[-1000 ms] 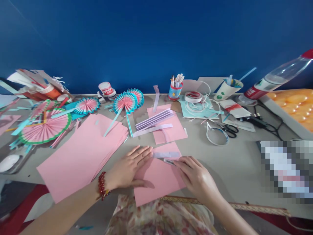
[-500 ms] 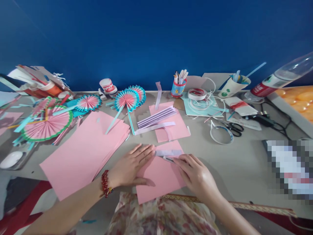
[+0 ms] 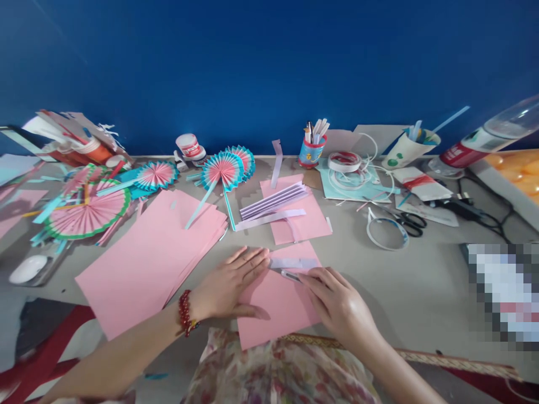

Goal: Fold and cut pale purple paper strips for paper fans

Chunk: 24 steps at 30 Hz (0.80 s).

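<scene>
The worktop (image 3: 404,297) shows broadly between the right hand (image 3: 341,300) and the pixelated block (image 3: 509,292) at the right. On the left the room is tighter: the pink stack (image 3: 147,264) lies near the left hand (image 3: 229,283), its near part passing under the left forearm. Just beyond the sheet (image 3: 282,306), the pleated paper (image 3: 275,200) lies on a pink card (image 3: 315,216). The tape (image 3: 387,233) and scissors (image 3: 411,223) sit farther out to the right, and the blue wall (image 3: 269,73) bounds the far side.

The sheet lies between the hands, its near corner reaching past the worktop's front edge. A pale strip (image 3: 293,263) crosses its far part. The left hand is palm down, its grip open, fingers extended across the sheet's left edge, with the thumb out to the right. The right hand reaches in low from the right, fingers bent, its grip closed around the slim tool (image 3: 289,275), whose end points left beside the strip.
</scene>
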Tool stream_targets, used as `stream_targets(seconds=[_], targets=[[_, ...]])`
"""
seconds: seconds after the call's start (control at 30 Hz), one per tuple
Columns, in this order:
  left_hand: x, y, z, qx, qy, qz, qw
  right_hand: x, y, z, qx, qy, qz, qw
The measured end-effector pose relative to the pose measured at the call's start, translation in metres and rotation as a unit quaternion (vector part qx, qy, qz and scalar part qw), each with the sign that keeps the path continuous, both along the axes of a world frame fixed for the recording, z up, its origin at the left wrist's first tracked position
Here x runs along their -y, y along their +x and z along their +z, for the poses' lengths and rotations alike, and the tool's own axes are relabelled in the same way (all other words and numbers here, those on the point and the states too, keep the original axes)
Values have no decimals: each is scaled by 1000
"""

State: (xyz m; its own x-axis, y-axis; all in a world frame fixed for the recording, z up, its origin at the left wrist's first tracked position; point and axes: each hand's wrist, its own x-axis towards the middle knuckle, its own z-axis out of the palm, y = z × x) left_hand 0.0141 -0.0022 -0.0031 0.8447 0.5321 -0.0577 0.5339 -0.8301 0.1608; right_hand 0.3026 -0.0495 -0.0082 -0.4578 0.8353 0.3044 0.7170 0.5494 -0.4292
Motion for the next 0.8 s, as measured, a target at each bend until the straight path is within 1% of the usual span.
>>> stream_targets(seconds=[0.37, 0.6, 0.8], targets=[[1, 1, 1, 4, 0, 5, 1000, -1, -5, 3, 5, -5, -8, 1000], [2, -11, 8, 15, -18, 16, 1000, -1, -3, 2, 8, -10, -5, 1000], [5, -16, 2, 2, -16, 14, 1000, -4, -8, 3, 10, 5, -11, 1000]])
